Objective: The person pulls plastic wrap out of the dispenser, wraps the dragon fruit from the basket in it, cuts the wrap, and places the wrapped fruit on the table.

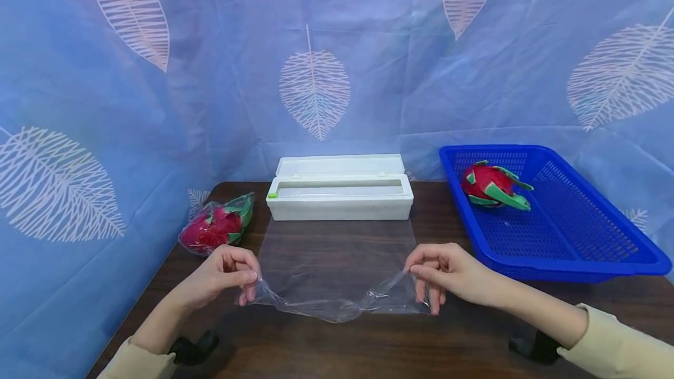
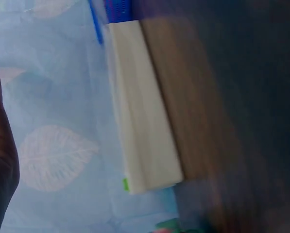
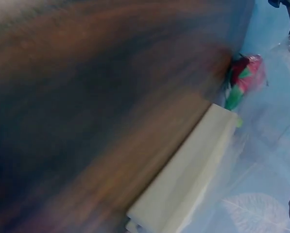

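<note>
A clear sheet of plastic wrap (image 1: 337,262) stretches from the white wrap dispenser box (image 1: 339,209) toward the front of the table. My left hand (image 1: 223,276) pinches its near left corner between thumb and fingers. At the near right corner, my right hand (image 1: 455,274) pinches the sheet the same way. Between the two hands the front edge sags and bunches in folds. The box's lid stands raised at the back, and a green slider sits at its left end. Just beyond the left hand lies a dragon fruit wrapped in plastic (image 1: 216,227).
A blue plastic basket (image 1: 579,265) stands at the right with an unwrapped dragon fruit (image 1: 492,186) inside. Behind the dark wooden table (image 1: 326,350) hangs a blue curtain (image 1: 368,86) with a leaf pattern. In the right wrist view, the white box (image 3: 183,170) lies diagonally.
</note>
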A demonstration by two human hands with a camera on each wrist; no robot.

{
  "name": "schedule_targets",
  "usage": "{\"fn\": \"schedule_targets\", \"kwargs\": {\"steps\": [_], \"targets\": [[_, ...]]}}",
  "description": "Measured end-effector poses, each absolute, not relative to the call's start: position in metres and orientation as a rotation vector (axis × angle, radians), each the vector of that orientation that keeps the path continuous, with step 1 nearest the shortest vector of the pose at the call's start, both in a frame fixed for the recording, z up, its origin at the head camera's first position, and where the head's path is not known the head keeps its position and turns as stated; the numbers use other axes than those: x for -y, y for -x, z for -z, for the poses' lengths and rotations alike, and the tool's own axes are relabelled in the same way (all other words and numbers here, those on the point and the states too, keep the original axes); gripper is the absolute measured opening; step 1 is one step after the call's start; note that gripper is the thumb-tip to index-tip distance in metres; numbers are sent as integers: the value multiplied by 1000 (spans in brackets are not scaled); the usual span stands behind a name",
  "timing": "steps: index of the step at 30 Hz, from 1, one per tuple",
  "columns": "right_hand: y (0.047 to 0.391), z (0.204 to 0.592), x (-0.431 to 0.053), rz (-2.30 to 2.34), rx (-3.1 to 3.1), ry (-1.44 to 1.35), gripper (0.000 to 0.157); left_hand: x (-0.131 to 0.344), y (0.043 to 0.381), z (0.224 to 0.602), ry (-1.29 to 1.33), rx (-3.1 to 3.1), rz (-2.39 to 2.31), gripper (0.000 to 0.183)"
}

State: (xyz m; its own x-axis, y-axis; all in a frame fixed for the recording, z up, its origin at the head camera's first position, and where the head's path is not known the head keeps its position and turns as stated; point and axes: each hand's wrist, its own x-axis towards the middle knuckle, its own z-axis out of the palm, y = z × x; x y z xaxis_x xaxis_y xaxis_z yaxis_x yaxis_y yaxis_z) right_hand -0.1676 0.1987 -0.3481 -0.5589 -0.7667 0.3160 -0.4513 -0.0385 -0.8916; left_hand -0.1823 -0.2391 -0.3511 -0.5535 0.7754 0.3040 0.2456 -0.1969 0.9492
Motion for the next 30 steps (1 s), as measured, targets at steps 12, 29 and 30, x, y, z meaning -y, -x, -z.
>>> {"fn": "schedule_targets", "kwargs": {"steps": [12,29,30], "targets": [[161,383,-207,1367,-2071,1221,16,243,181,391,-983,-1663,-1621,17],[141,409,-206,666,-2390,2131,15,248,174,413,-1097,-1755,-1268,12],[139,409,-207,620,-2387,2180,16,248,173,413,-1100,-1752,-1255,11]]}}
